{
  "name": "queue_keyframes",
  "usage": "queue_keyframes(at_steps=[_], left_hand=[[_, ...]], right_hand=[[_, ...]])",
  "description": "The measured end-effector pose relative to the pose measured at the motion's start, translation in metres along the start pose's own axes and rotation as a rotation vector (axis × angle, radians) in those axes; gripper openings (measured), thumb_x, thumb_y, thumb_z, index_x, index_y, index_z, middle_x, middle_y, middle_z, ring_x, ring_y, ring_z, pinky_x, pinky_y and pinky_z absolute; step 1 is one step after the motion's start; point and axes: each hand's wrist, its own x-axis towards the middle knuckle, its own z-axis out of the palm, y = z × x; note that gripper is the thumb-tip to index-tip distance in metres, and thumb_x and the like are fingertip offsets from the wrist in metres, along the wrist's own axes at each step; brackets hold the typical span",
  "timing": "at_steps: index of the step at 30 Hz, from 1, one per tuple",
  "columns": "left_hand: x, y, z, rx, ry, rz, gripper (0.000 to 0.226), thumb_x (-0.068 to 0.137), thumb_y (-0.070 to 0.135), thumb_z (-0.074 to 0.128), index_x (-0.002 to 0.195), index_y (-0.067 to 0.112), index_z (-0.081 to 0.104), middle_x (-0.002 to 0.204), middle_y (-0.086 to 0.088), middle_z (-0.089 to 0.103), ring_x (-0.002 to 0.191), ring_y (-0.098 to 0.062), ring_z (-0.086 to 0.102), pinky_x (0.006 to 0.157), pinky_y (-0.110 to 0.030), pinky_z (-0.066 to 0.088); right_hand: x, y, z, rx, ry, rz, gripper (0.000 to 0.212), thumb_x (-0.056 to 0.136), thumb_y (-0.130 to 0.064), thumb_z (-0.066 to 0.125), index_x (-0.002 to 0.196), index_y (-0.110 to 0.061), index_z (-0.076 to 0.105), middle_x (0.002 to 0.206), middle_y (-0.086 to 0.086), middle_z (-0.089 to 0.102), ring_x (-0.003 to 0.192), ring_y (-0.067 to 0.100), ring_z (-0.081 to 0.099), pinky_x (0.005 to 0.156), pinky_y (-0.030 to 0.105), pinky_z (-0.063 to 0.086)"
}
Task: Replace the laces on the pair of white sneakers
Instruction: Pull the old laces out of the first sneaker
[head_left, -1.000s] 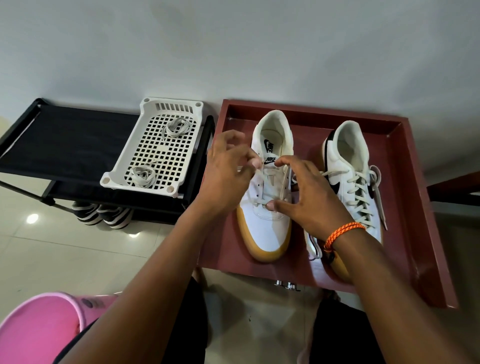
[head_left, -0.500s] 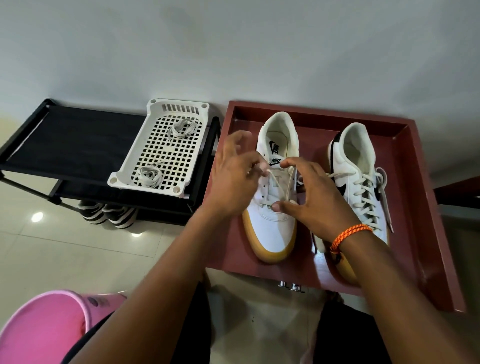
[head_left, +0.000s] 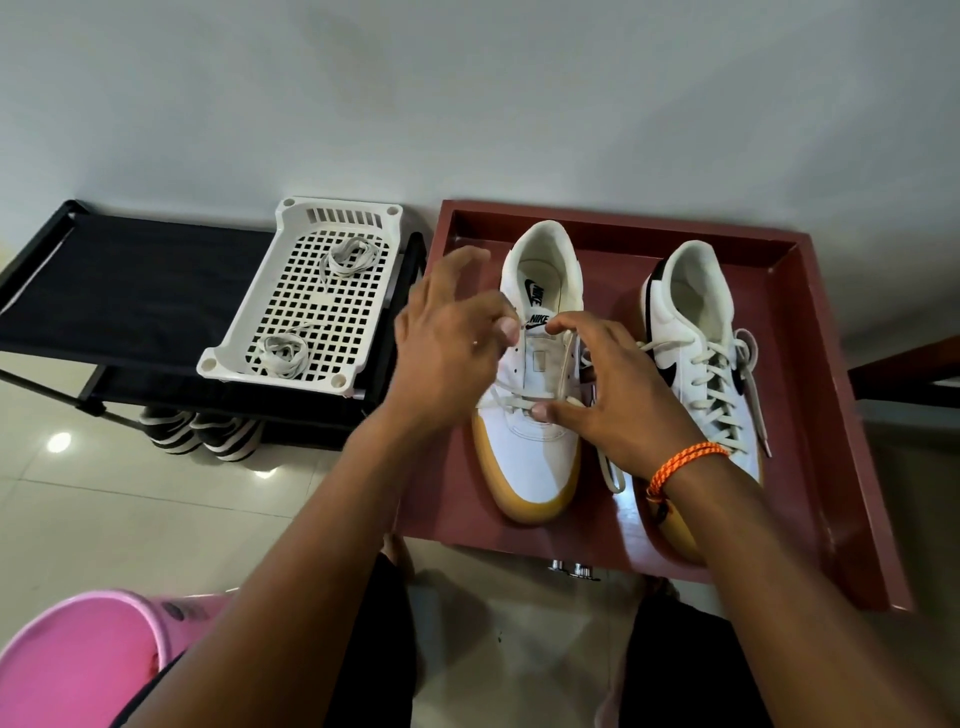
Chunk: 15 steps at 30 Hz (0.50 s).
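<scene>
The head view shows a red tray holding two white sneakers: the left sneaker, marked NIKE on tongue and insole, and the fully laced right sneaker. A white basket holds two coiled laces. Left hand fingers pinch near the tongue top; right hand fingers pinch the cream lace.

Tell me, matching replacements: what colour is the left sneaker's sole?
Tan gum sole, clearest in head view.
</scene>
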Motion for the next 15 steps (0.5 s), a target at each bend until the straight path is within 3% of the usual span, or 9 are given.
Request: queue_keyframes(at_steps=[2,5,7,11,15], left_hand=[[-0.002,-0.001,-0.004,0.019,-0.084,0.019,0.012,0.095,0.045,0.063,0.092,0.042,0.074,0.165,0.009,0.037,0.153,-0.032,0.028,0.117,-0.066,0.029],[-0.013,0.009,0.009,0.128,-0.323,0.072,0.011,0.100,0.043,0.067,0.102,0.041,0.078,0.178,0.009,0.009,0.163,-0.026,0.004,0.127,-0.061,0.010],[-0.017,0.014,0.017,0.170,-0.363,0.098,0.010,0.101,0.036,0.067,0.099,0.037,0.077,0.179,0.008,-0.002,0.164,-0.025,-0.003,0.128,-0.059,0.009],[-0.019,0.014,0.022,0.234,-0.344,0.132,0.008,0.101,0.029,0.065,0.095,0.028,0.071,0.176,0.005,0.005,0.159,-0.029,0.007,0.123,-0.062,0.016],[-0.014,0.014,0.019,0.194,-0.228,0.122,0.009,0.100,0.022,0.060,0.095,0.024,0.066,0.165,0.000,0.027,0.149,-0.030,0.026,0.117,-0.055,0.024]], right_hand=[[0.000,0.000,0.000,0.000,-0.001,0.000,0.081,0.077,-0.029,0.093,0.142,-0.042,0.047,0.143,-0.008,0.047,0.119,0.015,0.055,0.099,0.040,0.056],[0.000,-0.001,-0.001,0.005,0.011,-0.016,0.078,0.079,-0.028,0.091,0.142,-0.042,0.048,0.142,-0.009,0.047,0.118,0.013,0.056,0.096,0.037,0.056],[0.000,-0.001,0.000,0.002,0.013,-0.027,0.075,0.082,-0.027,0.089,0.143,-0.042,0.048,0.142,-0.010,0.048,0.113,0.012,0.058,0.092,0.032,0.056],[0.000,0.000,0.000,0.012,-0.003,-0.024,0.079,0.079,-0.028,0.091,0.144,-0.041,0.048,0.144,-0.009,0.048,0.117,0.005,0.052,0.086,0.010,0.043],[0.001,0.002,0.000,-0.006,-0.003,-0.011,0.084,0.076,-0.030,0.094,0.145,-0.040,0.047,0.145,-0.007,0.048,0.120,0.005,0.049,0.085,0.006,0.036]])
